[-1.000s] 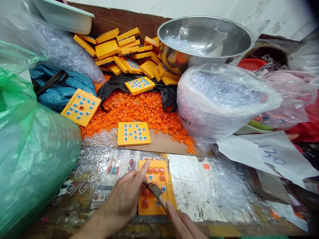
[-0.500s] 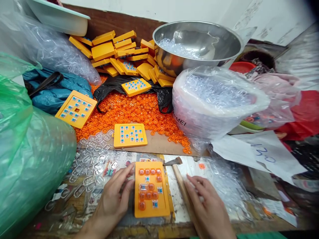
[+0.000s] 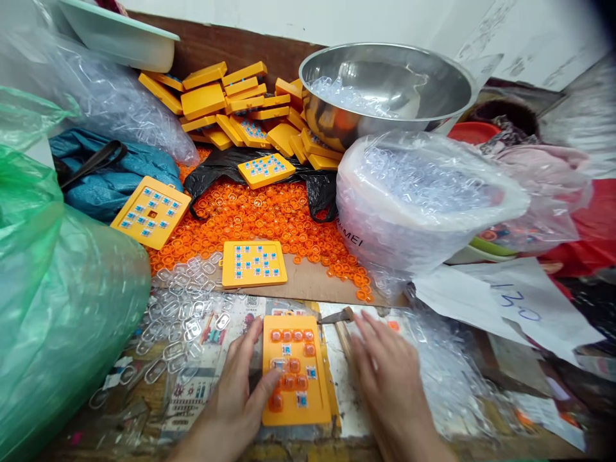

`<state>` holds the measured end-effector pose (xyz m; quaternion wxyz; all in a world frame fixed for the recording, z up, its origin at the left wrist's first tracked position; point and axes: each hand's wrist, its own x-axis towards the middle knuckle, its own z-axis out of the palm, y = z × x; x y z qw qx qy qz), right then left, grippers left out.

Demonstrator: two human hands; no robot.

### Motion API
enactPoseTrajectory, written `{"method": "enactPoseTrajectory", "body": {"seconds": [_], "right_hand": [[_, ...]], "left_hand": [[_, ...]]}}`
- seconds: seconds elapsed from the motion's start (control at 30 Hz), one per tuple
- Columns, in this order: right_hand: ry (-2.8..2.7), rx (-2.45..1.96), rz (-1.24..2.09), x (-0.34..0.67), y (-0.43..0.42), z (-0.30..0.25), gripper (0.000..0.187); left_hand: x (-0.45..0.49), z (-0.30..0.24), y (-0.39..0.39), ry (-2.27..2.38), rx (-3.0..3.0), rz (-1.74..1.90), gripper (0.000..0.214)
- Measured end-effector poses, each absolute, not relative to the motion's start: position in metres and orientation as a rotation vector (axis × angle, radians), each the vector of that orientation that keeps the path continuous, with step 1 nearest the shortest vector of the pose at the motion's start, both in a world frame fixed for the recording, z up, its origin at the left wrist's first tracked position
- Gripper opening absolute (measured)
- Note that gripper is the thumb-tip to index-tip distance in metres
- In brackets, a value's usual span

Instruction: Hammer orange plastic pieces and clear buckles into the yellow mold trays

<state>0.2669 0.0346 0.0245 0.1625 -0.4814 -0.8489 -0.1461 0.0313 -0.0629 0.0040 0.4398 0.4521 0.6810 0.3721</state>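
Left hand (image 3: 235, 378), fingers spread, touches rectangular orange plastic board (image 3: 297, 351); right of it, right hand (image 3: 387, 369), fingers parted, overlaps wooden-handled hammer (image 3: 343, 337).

The yellow-orange board (image 3: 317, 408) carries orange caps (image 3: 289, 383) and blue-and-white switches (image 3: 287, 350).

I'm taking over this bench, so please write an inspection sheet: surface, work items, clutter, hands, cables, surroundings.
Surface: worn wooden tabletop, partly covered by printed sheets.
Work items: yellow panel lying face up, some orange caps on it; hammer just right of it.
Clutter: loose clear pieces at left; orange pieces heaped behind; more yellow panels piled farther back.
Left hand: at the panel's left edge, thumb over its face.
Right hand: blurred, at the hammer; grip unclear.
Cables: nothing seen.
Surroundings: green bag left; metal bowl back right.
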Motion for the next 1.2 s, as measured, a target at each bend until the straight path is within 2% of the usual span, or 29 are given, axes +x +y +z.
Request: {"method": "enactPoseTrajectory", "body": {"seconds": [0.17, 0.27, 0.37, 0.43, 0.5, 0.57, 0.67, 0.8, 0.93, 1.07, 1.13, 1.2], "right_hand": [[-2.49, -1.104, -0.181, 0.228, -0.005, 0.024, 0.031], [-2.434, -1.215, -0.008, 0.221, -0.016, 0.019, 0.038], [-2.412, -1.296, 0.229, 0.224, -0.018, 0.019, 0.051], [-2.428, -1.245, 0.334, 0.231, -0.012, 0.023, 0.054], [-2.463, -1.177, 0.262, 0.245, 0.003, 0.03, 0.046], [-2.437, -1.224, -0.05, 0.265, 0.027, 0.036, 0.033], [-2.303, -1.448, -0.333, 0.298, 0.068, 0.037, 0.031], [-2.363, -1.527, -0.303, 0.323, 0.103, 0.028, 0.031], [-2.307, -1.472, -0.137, 0.326, 0.108, 0.027, 0.029], [-2.091, -1.366, 0.103, 0.303, 0.079, 0.045, 0.024], [-2.04, -1.305, 0.305, 0.278, 0.052, 0.057, 0.022], [-1.987, -1.083, 0.697, 0.251, 0.026, 0.065, 0.012]], "left_hand": [[0.041, 0.011, -0.063, 1.597, 0.972, 0.977, 0.07], [0.053, 0.021, -0.056, 1.455, 0.742, 1.155, 0.075], [0.063, 0.035, -0.046, 1.36, 0.467, 1.401, 0.09], [0.064, 0.044, -0.041, 1.312, 0.33, 1.412, 0.095], [0.061, 0.051, -0.038, 1.203, 0.237, 1.32, 0.087], [0.056, 0.056, -0.039, 1.095, 0.167, 1.252, 0.074], [0.05, 0.061, -0.041, 1.016, 0.063, 1.248, 0.064], [0.048, 0.061, -0.044, 0.909, -0.124, 1.194, 0.063], [0.049, 0.059, -0.045, 0.834, -0.257, 1.168, 0.065], [0.052, 0.057, -0.048, 0.792, -0.226, 1.18, 0.064], [0.053, 0.057, -0.049, 0.793, -0.185, 1.188, 0.062], [0.054, 0.058, -0.05, 0.788, -0.139, 1.179, 0.059]]}}
